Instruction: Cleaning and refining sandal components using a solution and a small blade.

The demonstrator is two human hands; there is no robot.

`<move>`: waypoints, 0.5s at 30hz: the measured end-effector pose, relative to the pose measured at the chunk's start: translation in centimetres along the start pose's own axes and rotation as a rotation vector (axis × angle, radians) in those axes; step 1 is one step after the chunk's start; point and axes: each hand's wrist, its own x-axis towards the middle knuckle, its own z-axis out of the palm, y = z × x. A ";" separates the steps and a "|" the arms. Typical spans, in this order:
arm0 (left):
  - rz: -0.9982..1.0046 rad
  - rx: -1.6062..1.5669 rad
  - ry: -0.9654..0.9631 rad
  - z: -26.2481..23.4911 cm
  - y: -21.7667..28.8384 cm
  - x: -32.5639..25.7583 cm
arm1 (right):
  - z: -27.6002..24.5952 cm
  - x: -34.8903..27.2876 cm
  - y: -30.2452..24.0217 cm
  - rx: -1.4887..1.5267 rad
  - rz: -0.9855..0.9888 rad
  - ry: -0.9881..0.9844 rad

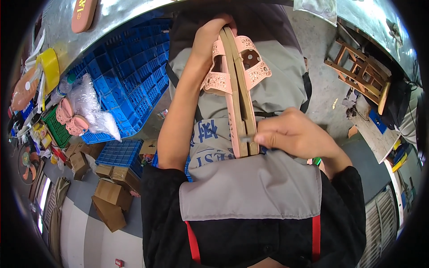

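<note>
A pair of pink sandals (232, 100) with perforated, studded straps lies lengthwise over my lap, pressed together with the tan soles facing each other. My left hand (215, 38) is closed around their far end and holds them upright on edge. At the near end, my right hand (292, 134) is closed in a pinch beside the soles. A small, thin greyish thing (245, 138) juts from its fingertips against the sole edges; blur hides what kind it is. Beneath the sandals is a grey apron (277, 96) with blue printing.
A shiny metal tabletop (120, 15) curves along the far side, bearing a pink sandal sole (83, 15) and a yellow tape roll (48, 71). Blue crates (129, 76) stand at left, near pink sandals (71, 117) and cardboard boxes (110, 203). A wooden stool (359, 73) is at right.
</note>
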 end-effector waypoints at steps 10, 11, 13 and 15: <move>0.030 -0.070 -0.022 -0.2 -0.1 0.2 | 0.3 -0.7 0.2 -0.052 -0.198 0.090; 0.022 -0.077 -0.027 0.0 0.2 0.1 | 0.2 -0.6 -0.2 -0.089 -0.128 0.124; 0.050 -0.054 0.000 -0.1 -0.1 0.0 | -0.1 0.3 -0.3 -0.150 -0.023 0.130; 0.080 -0.038 0.018 -0.2 -0.1 0.0 | 0.4 0.5 0.6 -0.075 -0.087 0.102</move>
